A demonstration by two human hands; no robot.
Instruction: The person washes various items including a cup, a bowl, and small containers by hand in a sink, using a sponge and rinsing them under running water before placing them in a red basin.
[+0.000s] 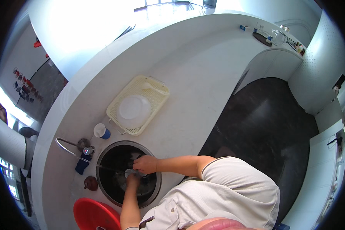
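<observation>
Both hands are over the round dark sink (109, 188), under a stream of water from the curved metal faucet (65, 147). My left hand (133, 181) is closed around a small clear or whitish vessel (129, 172), its exact kind unclear. My right hand (145, 164) reaches in from the right, fingers bent, beside another small clear piece (143, 174); whether it grips that piece is hard to tell. Behind the sink stands a blue and white cup (102, 131). A dark blue cloth (82, 164) and a small brown teapot-like object (90, 183) lie left of the sink.
A red basin (93, 214) stands at the sink's near left. Beyond the sink, a cream draining tray (158, 110) holds an upturned white bowl (133, 110) and a pale spoon or ladle (155, 88). A glass jug (277, 36) and small items stand at the counter's far right.
</observation>
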